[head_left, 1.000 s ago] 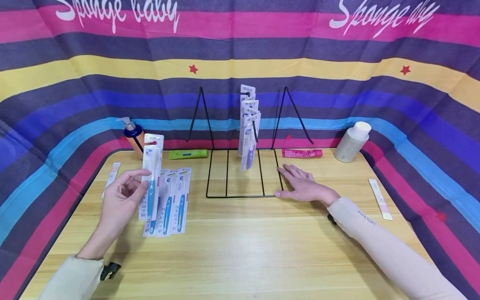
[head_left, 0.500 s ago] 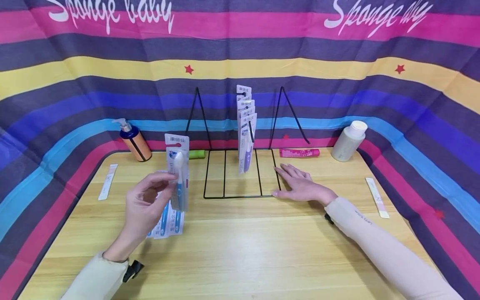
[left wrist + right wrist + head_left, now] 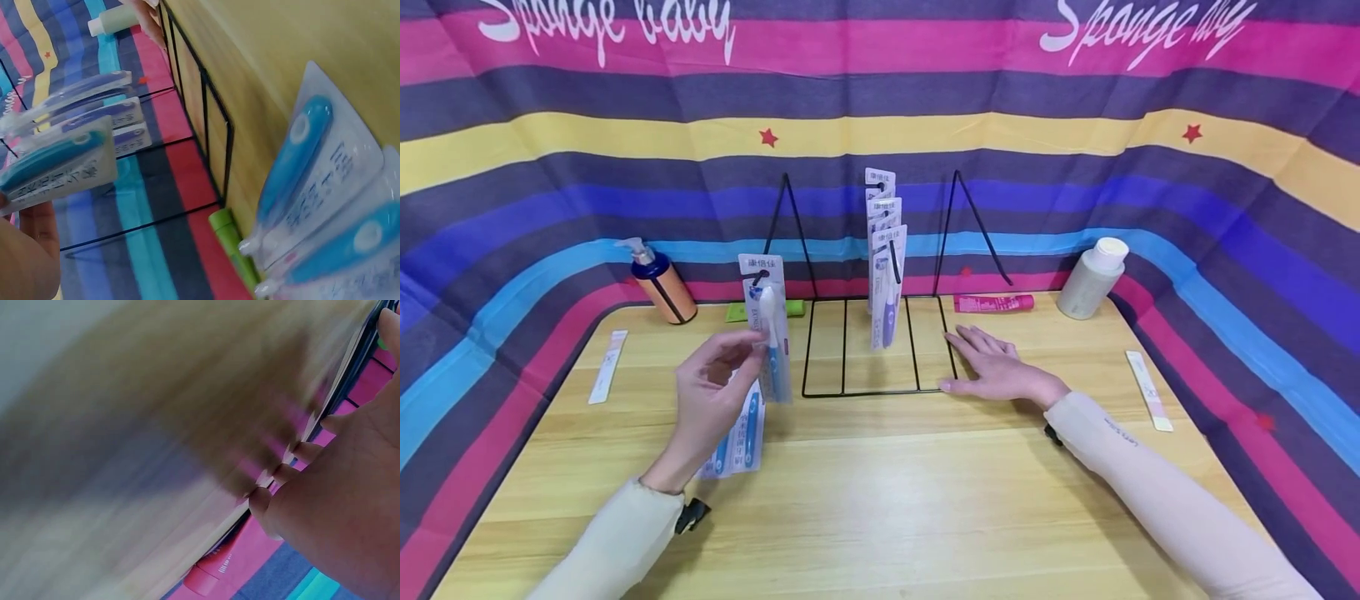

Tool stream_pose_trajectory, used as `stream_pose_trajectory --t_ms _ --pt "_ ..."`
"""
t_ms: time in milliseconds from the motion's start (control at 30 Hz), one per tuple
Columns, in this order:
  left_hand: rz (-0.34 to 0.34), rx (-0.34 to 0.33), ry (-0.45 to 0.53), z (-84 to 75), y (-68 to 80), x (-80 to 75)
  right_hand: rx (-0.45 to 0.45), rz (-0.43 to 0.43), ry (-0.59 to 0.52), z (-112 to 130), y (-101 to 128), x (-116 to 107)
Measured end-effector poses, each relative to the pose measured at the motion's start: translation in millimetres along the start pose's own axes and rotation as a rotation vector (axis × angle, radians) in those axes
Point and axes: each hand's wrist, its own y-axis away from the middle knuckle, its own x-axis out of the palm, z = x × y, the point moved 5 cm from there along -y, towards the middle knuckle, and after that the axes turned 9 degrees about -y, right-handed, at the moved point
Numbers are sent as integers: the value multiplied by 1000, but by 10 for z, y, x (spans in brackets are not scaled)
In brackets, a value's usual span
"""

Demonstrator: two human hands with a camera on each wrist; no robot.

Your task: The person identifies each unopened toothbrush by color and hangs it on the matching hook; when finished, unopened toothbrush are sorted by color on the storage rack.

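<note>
Fingers of the left hand (image 3: 711, 396) pinch one packaged toothbrush (image 3: 769, 333) upright above the table (image 3: 880, 500), just left of the wire rack (image 3: 880, 350). Several more packs hang on the rack's hook (image 3: 883, 267); at least two lie below the hand (image 3: 737, 442). Flat, fingers straight, the right hand (image 3: 996, 371) rests against the rack's base.

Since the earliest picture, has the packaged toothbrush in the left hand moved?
Yes. The packaged toothbrush in the left hand has moved right, toward the wire rack.
</note>
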Motion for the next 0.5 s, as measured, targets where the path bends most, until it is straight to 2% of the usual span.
stream_pose_trajectory --t_ms 133,267,500 --pt "-37 -45 -43 144 -90 71 7 0 8 -6 -1 1" --pt "-54 -73 -115 308 -262 132 7 0 9 8 -5 -4" --pt "28 -150 -92 637 -650 196 9 2 2 30 6 -10"
